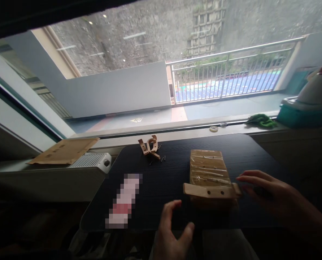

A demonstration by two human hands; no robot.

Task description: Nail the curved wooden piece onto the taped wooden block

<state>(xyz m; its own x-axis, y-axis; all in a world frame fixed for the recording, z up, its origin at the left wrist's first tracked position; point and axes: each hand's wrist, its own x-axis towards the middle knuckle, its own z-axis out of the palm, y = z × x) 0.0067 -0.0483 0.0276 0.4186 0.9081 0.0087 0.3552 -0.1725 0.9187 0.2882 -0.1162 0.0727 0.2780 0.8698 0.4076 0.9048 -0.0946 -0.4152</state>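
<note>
A curved wooden piece with two holes (215, 191) lies across the near end of a brown box wrapped in clear tape (208, 164). My left hand (173, 231) is at the table's near edge, thumb and fingers spread, just short of the piece's left end. On the other side, my right hand (266, 187) hovers by the piece's right end with its fingers apart and nothing visible in them. Further back on the dark table (166, 180), more wooden pieces (149, 146) lie in a small heap, with several small screws (163, 159) beside them.
A blurred-out pink and red item (124, 202) lies at the table's left. Beyond the table, the window sill holds a brown envelope (66, 150), a white slotted device (93, 161), a roll of tape (213, 128), a green cloth (261, 121) and a teal bin (304, 113).
</note>
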